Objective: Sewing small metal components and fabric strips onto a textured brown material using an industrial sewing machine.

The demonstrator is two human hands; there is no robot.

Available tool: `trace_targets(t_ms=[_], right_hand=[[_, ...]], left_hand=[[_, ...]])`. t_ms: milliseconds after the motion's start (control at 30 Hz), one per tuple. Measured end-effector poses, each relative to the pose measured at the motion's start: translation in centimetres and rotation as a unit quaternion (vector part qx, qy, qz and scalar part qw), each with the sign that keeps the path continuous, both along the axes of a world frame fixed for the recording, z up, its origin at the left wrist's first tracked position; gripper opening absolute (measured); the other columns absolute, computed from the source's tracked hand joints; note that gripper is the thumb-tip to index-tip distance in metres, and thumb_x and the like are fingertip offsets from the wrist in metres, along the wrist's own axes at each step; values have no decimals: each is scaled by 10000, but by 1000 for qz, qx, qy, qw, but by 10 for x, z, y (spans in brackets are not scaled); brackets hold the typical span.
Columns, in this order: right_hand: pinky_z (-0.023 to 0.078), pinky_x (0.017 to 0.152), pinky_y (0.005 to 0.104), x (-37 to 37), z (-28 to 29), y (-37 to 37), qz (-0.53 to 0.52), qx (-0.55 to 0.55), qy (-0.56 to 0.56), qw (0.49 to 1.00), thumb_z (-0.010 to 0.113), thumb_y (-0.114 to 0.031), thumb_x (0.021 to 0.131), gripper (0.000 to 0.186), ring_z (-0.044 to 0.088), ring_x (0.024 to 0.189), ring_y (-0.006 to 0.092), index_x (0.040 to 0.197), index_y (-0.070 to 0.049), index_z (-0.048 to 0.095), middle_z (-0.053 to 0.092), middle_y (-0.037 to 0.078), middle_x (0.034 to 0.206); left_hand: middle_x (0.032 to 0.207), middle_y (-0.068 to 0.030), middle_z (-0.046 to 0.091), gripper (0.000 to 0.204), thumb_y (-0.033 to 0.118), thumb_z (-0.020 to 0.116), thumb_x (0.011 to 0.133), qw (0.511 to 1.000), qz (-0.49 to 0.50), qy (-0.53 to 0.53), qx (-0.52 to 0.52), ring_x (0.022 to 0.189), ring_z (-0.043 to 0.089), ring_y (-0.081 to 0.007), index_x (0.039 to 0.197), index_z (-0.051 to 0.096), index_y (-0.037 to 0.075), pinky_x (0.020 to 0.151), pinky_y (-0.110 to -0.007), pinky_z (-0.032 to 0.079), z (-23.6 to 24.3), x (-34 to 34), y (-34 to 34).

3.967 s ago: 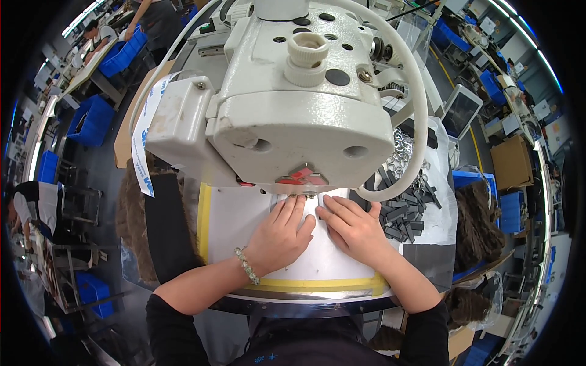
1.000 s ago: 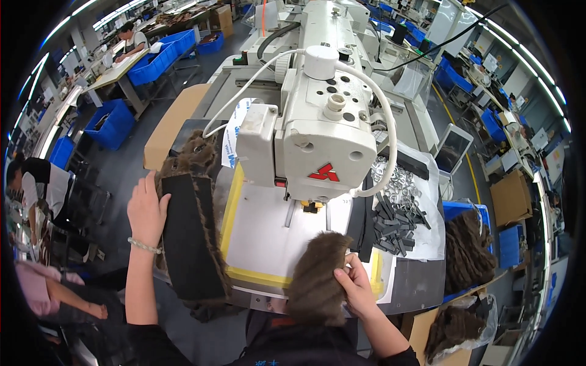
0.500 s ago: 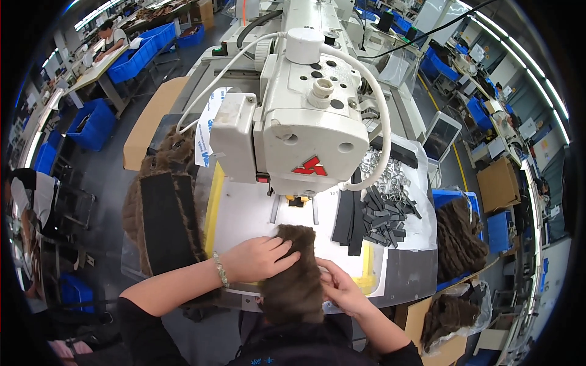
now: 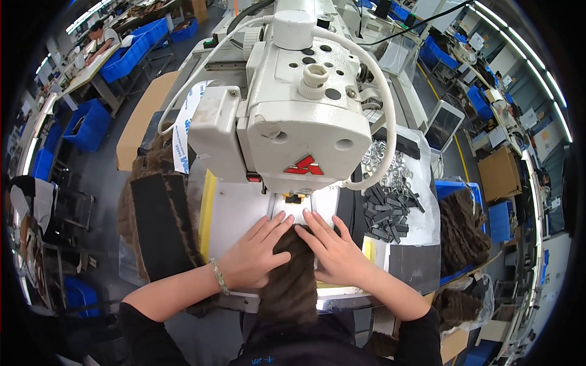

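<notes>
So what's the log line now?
left fingers: on brown fur | right fingers: on brown fur | fur: in front of white machine

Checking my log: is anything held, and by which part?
Nothing looks clasped: left grip and right grip lie open on the far end of a long brown fur strip.

Red emblem (image 4: 304,165), blue lettering (image 4: 182,155)
The emblem fronts the machine head (image 4: 311,131) beyond left hand (image 4: 259,251) and right hand (image 4: 337,255); lettering runs down a white strip (image 4: 190,110) farther left; small blue marks (image 4: 264,360) dot the black top (image 4: 317,348), bodyward.
</notes>
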State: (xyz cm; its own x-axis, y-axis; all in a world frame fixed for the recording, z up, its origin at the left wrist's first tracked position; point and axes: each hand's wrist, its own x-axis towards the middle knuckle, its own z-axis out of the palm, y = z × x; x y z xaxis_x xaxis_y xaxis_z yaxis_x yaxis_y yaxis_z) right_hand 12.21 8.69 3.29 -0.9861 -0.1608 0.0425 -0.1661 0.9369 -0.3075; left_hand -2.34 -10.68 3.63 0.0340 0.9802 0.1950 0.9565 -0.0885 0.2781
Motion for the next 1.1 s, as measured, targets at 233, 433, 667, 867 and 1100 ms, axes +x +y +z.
trace_targets(t_ms=[233, 433, 667, 867, 1100], right_hand=[[255, 1117, 499, -7, -18, 0, 40, -14, 8, 999, 677, -162, 738, 517, 351, 1397, 300, 1210, -42, 505, 333, 214, 1503], [321, 1098, 477, -7, -30, -9, 39, 48, 90, 994, 584, -108, 816, 313, 474, 1315, 275, 1121, -41, 563, 478, 178, 1416], [428, 1035, 443, -13, -31, -4, 66, 65, 166, 982, 586, -117, 808, 219, 592, 1175, 261, 1003, -19, 610, 596, 182, 1262], [435, 1030, 427, -31, -12, 11, 85, 128, 244, 958, 595, -119, 782, 183, 663, 1019, 229, 940, -27, 617, 670, 147, 1075], [449, 1004, 351, -46, -12, 19, 87, 146, 303, 938, 587, -99, 765, 161, 673, 928, 213, 897, -22, 636, 685, 141, 983]], left_hand=[[1325, -334, 472, 236, 143, 609, 736, 1000, 20, 9, -1, 1262, 473, -430, 941, 575, 31, 1070, -477, 370, -24, 4, 6], [1088, -310, 633, 186, 183, 552, 817, 981, 16, 169, 96, 1011, 648, -412, 897, 601, 23, 902, -435, 527, -36, 16, 14], [1013, -295, 653, 169, 177, 577, 801, 971, -10, 209, 115, 927, 674, -392, 881, 618, 33, 826, -431, 568, -36, 13, 17], [942, -267, 673, 133, 175, 566, 830, 958, -19, 243, 152, 879, 684, -372, 828, 595, 45, 788, -405, 569, -22, -8, 29], [962, -242, 676, 134, 172, 588, 815, 952, -29, 261, 156, 903, 677, -351, 819, 592, 38, 797, -377, 562, -23, -24, 36]])
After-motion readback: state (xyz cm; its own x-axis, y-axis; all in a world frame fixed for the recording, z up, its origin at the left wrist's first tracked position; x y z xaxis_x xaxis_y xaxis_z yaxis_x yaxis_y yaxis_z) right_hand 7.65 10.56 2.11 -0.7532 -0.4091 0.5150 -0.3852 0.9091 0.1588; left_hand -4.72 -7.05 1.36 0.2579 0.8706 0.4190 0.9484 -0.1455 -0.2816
